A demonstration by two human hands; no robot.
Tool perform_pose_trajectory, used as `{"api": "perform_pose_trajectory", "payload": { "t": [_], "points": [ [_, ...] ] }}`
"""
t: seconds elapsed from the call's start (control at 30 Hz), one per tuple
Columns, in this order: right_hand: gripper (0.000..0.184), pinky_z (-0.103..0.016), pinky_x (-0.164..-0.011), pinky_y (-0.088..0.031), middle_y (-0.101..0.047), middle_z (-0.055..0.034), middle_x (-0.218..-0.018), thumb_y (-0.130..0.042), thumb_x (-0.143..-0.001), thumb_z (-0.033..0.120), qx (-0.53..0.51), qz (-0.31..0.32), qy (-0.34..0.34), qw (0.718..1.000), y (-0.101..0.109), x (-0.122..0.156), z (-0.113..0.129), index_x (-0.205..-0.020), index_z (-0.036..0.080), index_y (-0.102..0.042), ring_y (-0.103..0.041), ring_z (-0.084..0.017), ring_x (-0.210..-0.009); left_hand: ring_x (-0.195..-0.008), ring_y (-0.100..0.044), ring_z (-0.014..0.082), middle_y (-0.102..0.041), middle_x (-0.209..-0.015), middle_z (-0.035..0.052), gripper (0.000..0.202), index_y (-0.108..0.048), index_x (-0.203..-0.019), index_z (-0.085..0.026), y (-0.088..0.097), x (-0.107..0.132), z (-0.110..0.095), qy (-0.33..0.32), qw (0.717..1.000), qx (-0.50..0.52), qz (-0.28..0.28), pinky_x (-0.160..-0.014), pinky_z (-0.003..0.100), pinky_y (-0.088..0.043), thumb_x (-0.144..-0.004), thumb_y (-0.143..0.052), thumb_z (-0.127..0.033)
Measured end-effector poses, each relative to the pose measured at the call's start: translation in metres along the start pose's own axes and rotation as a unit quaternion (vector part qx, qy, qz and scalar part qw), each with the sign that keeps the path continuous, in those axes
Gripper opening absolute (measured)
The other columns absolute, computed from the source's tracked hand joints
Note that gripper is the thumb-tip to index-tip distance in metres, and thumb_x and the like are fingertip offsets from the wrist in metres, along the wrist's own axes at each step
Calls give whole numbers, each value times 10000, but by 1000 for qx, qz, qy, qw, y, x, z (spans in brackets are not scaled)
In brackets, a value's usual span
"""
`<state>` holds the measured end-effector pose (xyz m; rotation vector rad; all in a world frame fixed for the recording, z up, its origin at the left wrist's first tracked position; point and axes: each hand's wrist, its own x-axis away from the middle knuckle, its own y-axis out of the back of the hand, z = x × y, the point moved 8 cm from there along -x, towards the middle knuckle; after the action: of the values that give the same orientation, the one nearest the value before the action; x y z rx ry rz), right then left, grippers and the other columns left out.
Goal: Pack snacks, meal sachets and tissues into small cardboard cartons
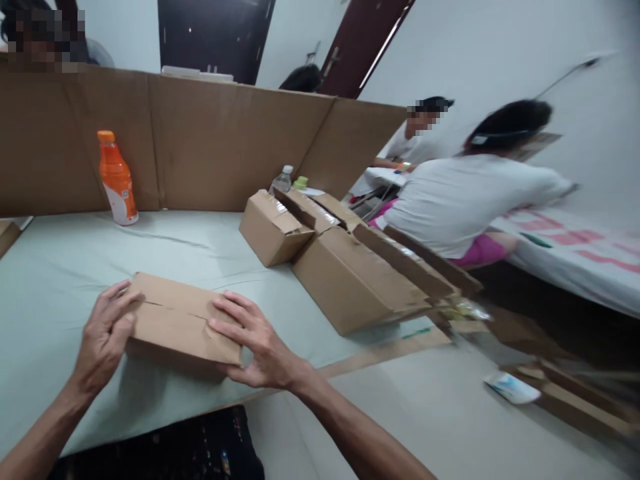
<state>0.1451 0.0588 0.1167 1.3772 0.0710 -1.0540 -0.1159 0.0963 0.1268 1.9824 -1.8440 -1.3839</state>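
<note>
A small brown cardboard box rests on the pale green cloth close to me, its top flaps folded down with a thin seam between them. My left hand presses against the box's left end, fingers bent over the top edge. Around its right end lies my right hand, with fingers over the top flap and the thumb low at the near side. Both hands grip the box. The box's underside and far side are hidden.
Several cardboard boxes stand along the table's right side. An orange bottle is near the upright cardboard partition, and a clear bottle is behind the boxes. A person in a white shirt sits at right. An open carton lies lower right.
</note>
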Motion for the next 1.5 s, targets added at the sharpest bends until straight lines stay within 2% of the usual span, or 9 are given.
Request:
{"api": "perform_pose_trajectory", "payload": {
  "t": [0.1,0.2,0.33,0.53,0.7,0.8,0.93,1.17,1.5],
  "points": [
    [544,-589,-1099,-479,-567,-193,-1480,-695,-889,365,97,-71,-84,989,46,54,-13,-1396,205,-582,-456,-372,-1447,-1455,-483,348,-420,-1613,130,524,-433,-1542,-263,-49,-13,-22,-10,997,58,43,-1157,569,-500,-1049,-468,-435],
    [513,-598,-1093,-470,-596,-180,-1434,-687,-921,367,231,-134,-187,945,89,110,-35,-1403,221,-589,-494,-377,-1398,-1480,-457,335,-343,-1667,139,583,-380,-1580,-271,-95,-13,-37,3,985,100,139,-1107,514,-546,-1032,-481,-441],
    [592,-602,-1092,-455,-596,-205,-1414,-599,-954,494,352,-166,-284,876,112,149,-74,-1450,175,-555,-477,-398,-1390,-1447,-501,314,-343,-1677,139,641,-357,-1601,-254,-126,7,-28,19,969,36,246,-895,375,-650,-987,-507,-361],
    [688,-588,-1060,-441,-540,-231,-1507,-498,-985,481,416,-104,-408,806,101,137,-123,-1565,118,-427,-449,-395,-1411,-1409,-546,353,-518,-1566,161,512,-619,-1413,-202,-125,34,8,-5,959,-46,279,-1079,508,-562,-914,-551,-292],
    [731,-633,-1114,-345,-453,-295,-1561,-537,-1002,502,496,-189,-335,778,107,127,-72,-1580,81,-384,-390,-444,-1459,-1395,-547,377,-559,-1513,190,475,-680,-1338,-169,-97,27,49,8,957,-124,262,-1125,545,-510,-888,-571,-276],
    [582,-571,-1130,-361,-434,-239,-1592,-571,-1005,379,462,-208,-240,828,86,113,-32,-1535,170,-448,-398,-404,-1482,-1458,-468,394,-495,-1566,204,484,-643,-1379,-154,-79,12,75,36,953,-184,237,-1180,570,-439,-921,-581,-295],
    [426,-493,-1123,-398,-480,-180,-1581,-509,-1022,341,304,-71,-209,927,11,80,-37,-1428,219,-560,-449,-339,-1471,-1534,-354,393,-419,-1625,199,483,-592,-1427,-152,-71,8,97,72,937,-258,225,-1231,577,-351,-979,-607,-332],
    [533,-561,-1108,-410,-552,-190,-1535,-403,-1026,454,236,112,-292,920,-104,79,-90,-1425,181,-626,-484,-363,-1431,-1577,-262,416,-338,-1683,198,655,-454,-1568,-197,-83,58,78,45,911,-286,293,-1259,641,-200,-1020,-541,-544],
    [540,-530,-1163,-356,-551,-137,-1556,-364,-1043,455,307,114,-250,911,-103,146,-48,-1461,228,-618,-467,-318,-1446,-1582,-237,447,-283,-1701,210,722,-388,-1612,-208,-66,120,35,20,897,-261,355,-1245,702,-175,-1018,-499,-603]
  ]
}}
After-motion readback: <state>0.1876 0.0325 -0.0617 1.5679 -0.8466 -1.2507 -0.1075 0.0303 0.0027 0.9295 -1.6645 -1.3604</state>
